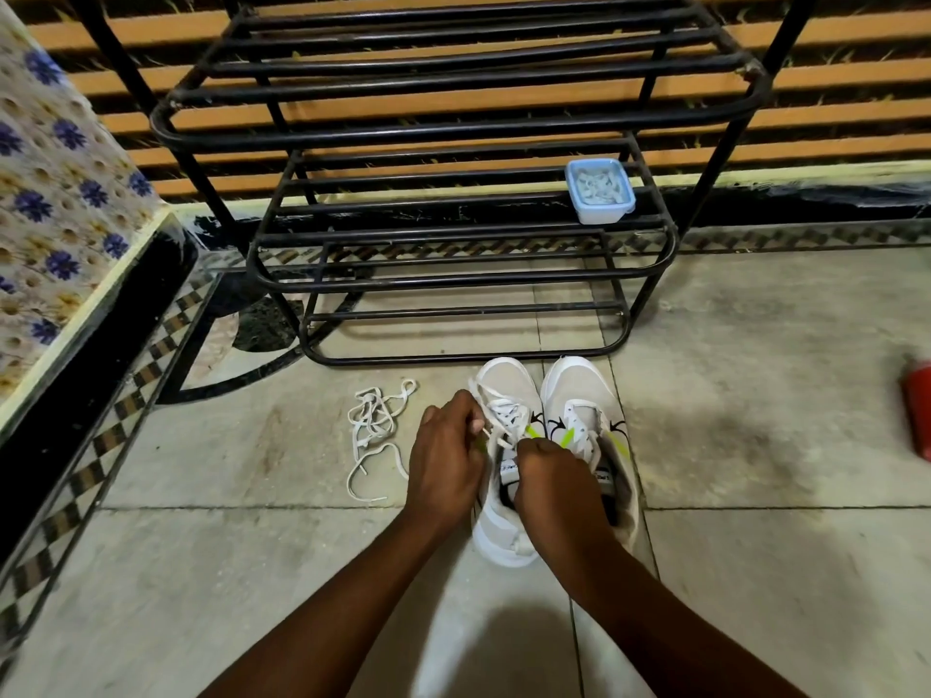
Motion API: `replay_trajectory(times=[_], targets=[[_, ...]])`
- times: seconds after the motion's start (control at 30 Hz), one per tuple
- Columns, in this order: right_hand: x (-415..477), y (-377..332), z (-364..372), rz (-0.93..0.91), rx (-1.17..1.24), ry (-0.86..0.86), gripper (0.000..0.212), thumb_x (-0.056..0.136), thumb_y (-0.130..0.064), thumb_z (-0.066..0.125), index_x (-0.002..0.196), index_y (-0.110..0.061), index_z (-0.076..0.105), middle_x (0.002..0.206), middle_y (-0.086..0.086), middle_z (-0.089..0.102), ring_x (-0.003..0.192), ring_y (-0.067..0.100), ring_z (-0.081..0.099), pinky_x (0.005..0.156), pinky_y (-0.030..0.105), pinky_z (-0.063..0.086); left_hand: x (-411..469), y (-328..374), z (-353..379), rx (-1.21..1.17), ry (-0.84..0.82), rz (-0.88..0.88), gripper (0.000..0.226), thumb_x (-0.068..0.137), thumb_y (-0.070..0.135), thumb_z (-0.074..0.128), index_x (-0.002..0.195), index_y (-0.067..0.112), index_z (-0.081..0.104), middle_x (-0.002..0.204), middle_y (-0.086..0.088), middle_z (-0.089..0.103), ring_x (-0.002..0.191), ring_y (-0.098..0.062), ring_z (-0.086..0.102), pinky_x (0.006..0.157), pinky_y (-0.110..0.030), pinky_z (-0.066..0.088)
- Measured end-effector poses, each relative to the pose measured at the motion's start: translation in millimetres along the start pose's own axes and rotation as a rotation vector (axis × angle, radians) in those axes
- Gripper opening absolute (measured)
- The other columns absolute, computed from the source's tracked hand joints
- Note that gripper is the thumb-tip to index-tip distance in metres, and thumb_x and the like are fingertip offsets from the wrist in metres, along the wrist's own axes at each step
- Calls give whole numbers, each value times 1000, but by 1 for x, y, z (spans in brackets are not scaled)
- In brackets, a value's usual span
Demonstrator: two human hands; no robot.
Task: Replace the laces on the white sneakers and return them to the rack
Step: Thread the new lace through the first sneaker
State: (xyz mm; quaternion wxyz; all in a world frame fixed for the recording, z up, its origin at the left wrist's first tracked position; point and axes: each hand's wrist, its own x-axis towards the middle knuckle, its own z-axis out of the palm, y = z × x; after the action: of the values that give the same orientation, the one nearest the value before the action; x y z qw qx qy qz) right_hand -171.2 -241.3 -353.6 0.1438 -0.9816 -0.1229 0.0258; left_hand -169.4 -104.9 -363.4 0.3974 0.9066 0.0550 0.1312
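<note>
Both white sneakers stand side by side on the floor tiles at the lower centre of the frame. Their toes point up the frame toward the black rack (453, 279) and their heels point back at me. I'm working on the left sneaker (504, 536). My left hand (446, 460) sits at its outer side, fingers curled, pinching a strand of the white lace (504, 413) near the upper eyelets. My right hand (549, 476) is curled over the tongue. It seems to grip the other run of that lace, though my knuckles hide the actual hold.

The shoe's long axis runs straight away from me, so I judge the next pull goes back toward my body, one strand drawn to each side. Neither hand has far to reach. The right sneaker (579, 390) touches its partner and lies nearer my right hand.

A loose lace (375, 435) is tangled on the floor to the left, just beside my left hand. A blue tub (599, 191) sits on a rack shelf at upper right, and a red object (917, 410) lies at the right edge.
</note>
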Motion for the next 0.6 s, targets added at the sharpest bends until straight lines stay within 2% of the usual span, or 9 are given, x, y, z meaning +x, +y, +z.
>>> replay_trajectory(times=[0.07,0.17,0.2,0.3,0.37,0.43,0.5,0.57,0.6], targets=[[0,-1,1,-8,-46,15,28,55,4,79,77,-6,64,74,11,64,61,35,66,44,38,48,8,11,-8,-8,66,16,20,84,-2,44,86,18,46,79,8,61,80,-21,53,67,-44,47],[-2,-2,6,11,-40,47,36,42,7,82,67,-6,60,61,10,59,45,33,60,34,33,42,20,24,-27,-223,141,-69,24,87,-13,39,88,10,47,77,7,73,73,-8,70,64,-21,52],[-2,-2,8,9,-45,62,37,41,7,82,66,-6,60,60,11,58,43,33,59,33,33,42,24,28,-32,-323,161,-115,23,88,-16,37,89,5,47,72,5,72,70,-8,71,65,-19,53],[0,-2,6,13,-57,59,41,33,6,85,63,-6,59,55,11,57,38,32,57,30,31,40,47,27,-47,-765,241,-322,27,96,-14,29,90,8,44,67,-1,55,54,-19,60,60,-39,60],[0,-2,6,12,-65,76,42,30,4,86,62,-6,60,54,10,57,37,30,56,30,30,39,64,17,-64,-869,309,-377,33,97,-11,27,89,17,42,71,-3,47,52,-16,43,50,-34,49],[0,-2,7,7,-64,103,42,30,3,87,61,-6,60,52,9,56,36,29,56,29,29,38,72,1,-79,-580,224,-120,29,95,-8,32,91,18,43,73,-2,52,57,-16,44,54,-31,39],[0,-2,7,-4,-66,129,41,30,4,86,60,-6,60,52,9,56,35,30,55,29,28,38,68,-11,-85,-147,-52,192,25,88,-4,40,94,19,49,78,1,62,72,-19,58,65,-34,44],[0,-2,8,-2,-77,135,42,30,4,86,60,-6,60,53,9,56,36,30,56,29,30,39,56,-20,-77,246,-349,336,11,95,22,54,102,23,63,91,4,66,90,-23,58,72,-33,38],[0,-2,8,-1,-80,141,42,30,5,86,61,-5,60,53,9,56,36,31,56,29,30,39,50,-21,-70,433,-432,363,26,97,44,52,108,28,69,99,6,66,95,-24,54,74,-33,37]])
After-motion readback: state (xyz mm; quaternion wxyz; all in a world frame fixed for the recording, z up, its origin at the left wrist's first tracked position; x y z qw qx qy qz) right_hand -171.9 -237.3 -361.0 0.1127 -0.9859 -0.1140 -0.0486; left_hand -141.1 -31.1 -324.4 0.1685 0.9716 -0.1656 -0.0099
